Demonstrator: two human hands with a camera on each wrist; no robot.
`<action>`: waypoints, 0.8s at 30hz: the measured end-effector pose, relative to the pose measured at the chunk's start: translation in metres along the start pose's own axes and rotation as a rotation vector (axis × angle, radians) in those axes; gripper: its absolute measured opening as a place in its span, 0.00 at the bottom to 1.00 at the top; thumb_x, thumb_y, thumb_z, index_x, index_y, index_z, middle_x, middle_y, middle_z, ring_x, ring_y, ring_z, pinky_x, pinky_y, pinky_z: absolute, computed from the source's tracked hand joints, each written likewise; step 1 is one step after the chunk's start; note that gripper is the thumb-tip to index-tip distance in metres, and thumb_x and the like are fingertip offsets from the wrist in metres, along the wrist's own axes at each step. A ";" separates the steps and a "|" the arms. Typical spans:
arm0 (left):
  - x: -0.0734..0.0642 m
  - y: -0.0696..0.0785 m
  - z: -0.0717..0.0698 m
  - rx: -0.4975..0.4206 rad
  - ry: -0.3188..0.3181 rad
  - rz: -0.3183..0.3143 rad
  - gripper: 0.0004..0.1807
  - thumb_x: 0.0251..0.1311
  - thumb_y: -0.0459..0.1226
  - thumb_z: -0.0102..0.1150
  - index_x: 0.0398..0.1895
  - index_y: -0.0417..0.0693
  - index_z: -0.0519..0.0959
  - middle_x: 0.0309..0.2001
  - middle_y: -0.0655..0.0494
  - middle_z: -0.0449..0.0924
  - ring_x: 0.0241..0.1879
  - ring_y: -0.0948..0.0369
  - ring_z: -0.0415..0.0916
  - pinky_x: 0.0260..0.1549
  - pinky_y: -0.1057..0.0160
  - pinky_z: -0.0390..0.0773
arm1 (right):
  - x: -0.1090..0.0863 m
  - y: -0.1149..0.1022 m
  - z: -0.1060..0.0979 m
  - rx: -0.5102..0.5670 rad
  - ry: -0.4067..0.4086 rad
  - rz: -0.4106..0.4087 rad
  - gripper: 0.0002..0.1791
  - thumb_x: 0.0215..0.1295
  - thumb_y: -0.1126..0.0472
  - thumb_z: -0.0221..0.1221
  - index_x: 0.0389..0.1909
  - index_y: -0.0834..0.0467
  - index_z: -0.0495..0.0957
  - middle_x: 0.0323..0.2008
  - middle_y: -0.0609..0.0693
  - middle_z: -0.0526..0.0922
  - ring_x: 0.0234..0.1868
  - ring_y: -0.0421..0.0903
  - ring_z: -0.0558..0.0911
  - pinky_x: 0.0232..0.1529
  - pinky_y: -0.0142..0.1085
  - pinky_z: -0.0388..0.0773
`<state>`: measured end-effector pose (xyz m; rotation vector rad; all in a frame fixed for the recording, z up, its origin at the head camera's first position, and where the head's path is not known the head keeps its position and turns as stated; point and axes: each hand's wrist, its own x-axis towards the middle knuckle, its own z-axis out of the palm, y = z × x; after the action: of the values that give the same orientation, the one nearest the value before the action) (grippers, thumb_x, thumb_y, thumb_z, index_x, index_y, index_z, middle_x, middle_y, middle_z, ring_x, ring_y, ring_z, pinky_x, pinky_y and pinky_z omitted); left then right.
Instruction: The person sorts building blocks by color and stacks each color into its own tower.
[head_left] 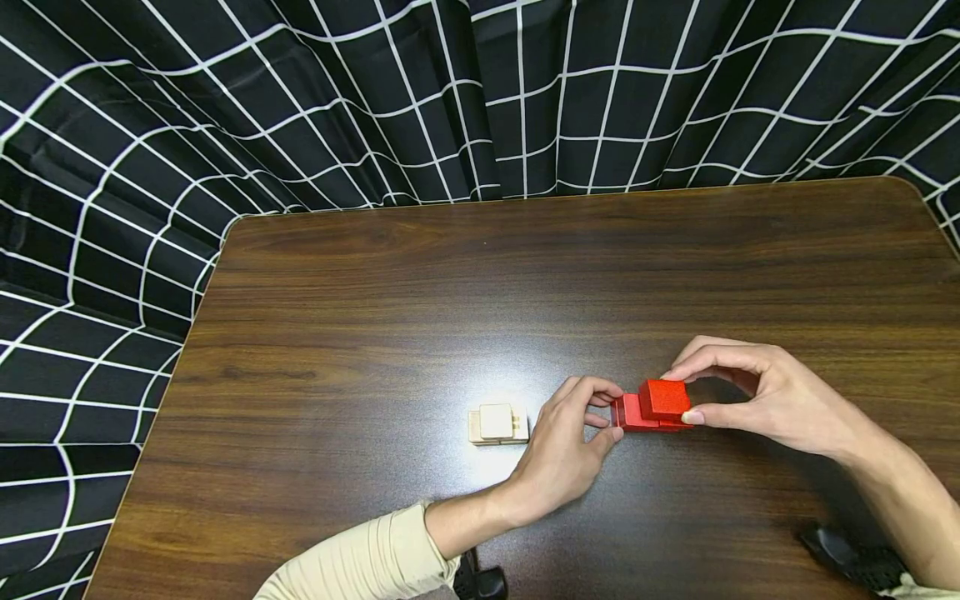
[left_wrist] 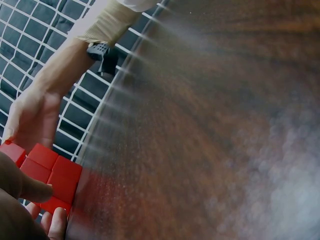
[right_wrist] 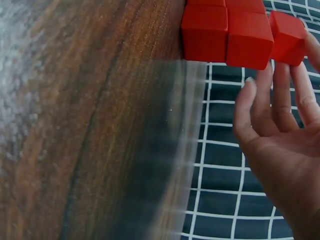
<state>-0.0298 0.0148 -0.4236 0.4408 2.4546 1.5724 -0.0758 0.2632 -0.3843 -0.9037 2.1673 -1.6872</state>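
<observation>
A low row of red blocks (head_left: pixel 633 414) stands on the wooden table, with a red cube (head_left: pixel 664 399) on top near its right end. My left hand (head_left: pixel 567 440) holds the row's left end between thumb and fingers. From the right, my right hand (head_left: pixel 772 398) pinches the red cube, thumb on the near side and fingers on the far side. In the right wrist view the red cube (right_wrist: pixel 288 37) sits a little askew beside the other red blocks (right_wrist: pixel 250 37). The left wrist view shows the left thumb (left_wrist: pixel 35 190) across the red blocks (left_wrist: pixel 64 181).
Just left of my left hand, a small stack of pale wooden blocks (head_left: pixel 496 422) rests on the table (head_left: pixel 375 292). A black curtain with white grid lines (head_left: pixel 420 92) hangs behind the table and along its left side. Black devices sit at both wrists.
</observation>
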 end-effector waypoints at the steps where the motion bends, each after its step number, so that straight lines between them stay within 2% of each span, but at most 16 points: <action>1: 0.000 0.000 0.000 -0.001 0.000 0.001 0.22 0.58 0.29 0.68 0.54 0.53 0.75 0.51 0.62 0.76 0.46 0.70 0.77 0.46 0.78 0.76 | 0.000 0.000 0.000 -0.011 -0.002 0.013 0.27 0.45 0.83 0.68 0.49 0.64 0.81 0.43 0.55 0.82 0.45 0.45 0.78 0.51 0.27 0.76; 7: 0.000 0.000 0.000 -0.008 -0.001 0.012 0.22 0.58 0.29 0.68 0.54 0.51 0.75 0.51 0.62 0.76 0.47 0.69 0.76 0.46 0.79 0.76 | -0.004 -0.002 0.000 -0.101 -0.021 0.112 0.25 0.48 0.78 0.71 0.48 0.58 0.82 0.44 0.50 0.82 0.46 0.44 0.78 0.53 0.26 0.74; 17: 0.000 0.000 0.001 -0.021 -0.004 0.002 0.22 0.58 0.28 0.67 0.55 0.51 0.75 0.51 0.60 0.76 0.44 0.70 0.77 0.45 0.78 0.77 | -0.005 -0.003 0.001 -0.099 -0.021 0.099 0.25 0.49 0.77 0.71 0.49 0.58 0.81 0.45 0.51 0.82 0.46 0.44 0.80 0.52 0.26 0.75; 24: -0.001 0.001 0.001 -0.021 -0.012 -0.016 0.25 0.58 0.29 0.68 0.57 0.52 0.74 0.52 0.60 0.75 0.44 0.70 0.77 0.46 0.77 0.77 | -0.005 0.000 0.001 -0.061 -0.029 0.129 0.26 0.50 0.78 0.70 0.52 0.61 0.80 0.49 0.52 0.81 0.50 0.45 0.81 0.54 0.27 0.77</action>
<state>-0.0280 0.0153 -0.4234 0.4252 2.4244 1.5833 -0.0708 0.2653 -0.3854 -0.7798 2.2177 -1.5468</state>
